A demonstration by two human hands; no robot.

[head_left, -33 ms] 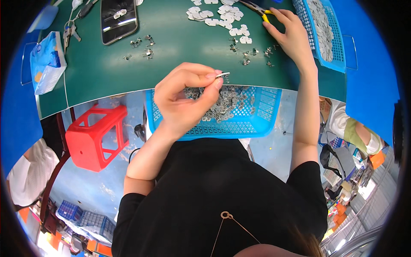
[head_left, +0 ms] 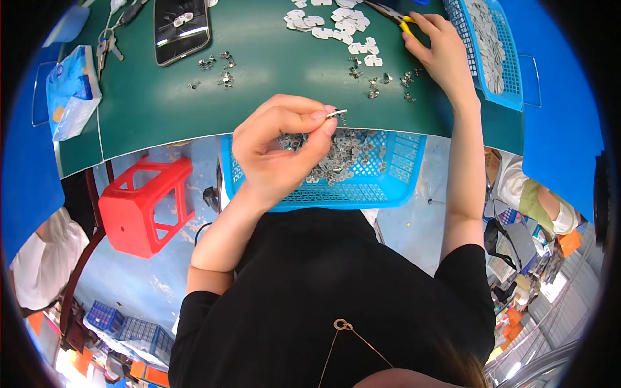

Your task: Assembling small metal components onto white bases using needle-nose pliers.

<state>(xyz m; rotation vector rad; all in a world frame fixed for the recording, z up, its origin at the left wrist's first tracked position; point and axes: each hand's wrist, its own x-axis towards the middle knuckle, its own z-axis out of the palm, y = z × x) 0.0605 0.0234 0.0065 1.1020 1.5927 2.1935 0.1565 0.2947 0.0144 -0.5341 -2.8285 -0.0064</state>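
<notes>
My left hand (head_left: 275, 145) is closed in a pinch in front of the table's near edge. Its thumb and fingertips grip a small white flat piece (head_left: 337, 113), seen nearly edge-on, with a small coiled metal part (head_left: 344, 121) just under it. At the far right of the table, my right hand (head_left: 445, 58) has thumb and forefinger about the yellow handles of pliers (head_left: 406, 24), whose dark jaws point up and left. White flat pieces (head_left: 349, 24) lie left of the pliers. Several small metal parts (head_left: 373, 87) are scattered nearer to me.
A blue basket (head_left: 394, 184) with metal parts sits below the table edge, partly behind my left hand. Another blue basket (head_left: 511, 81) holds white pieces at right. A phone (head_left: 181, 39), keys (head_left: 110, 46) and tissue pack (head_left: 72, 94) lie left. A red stool (head_left: 123, 223) stands on the floor.
</notes>
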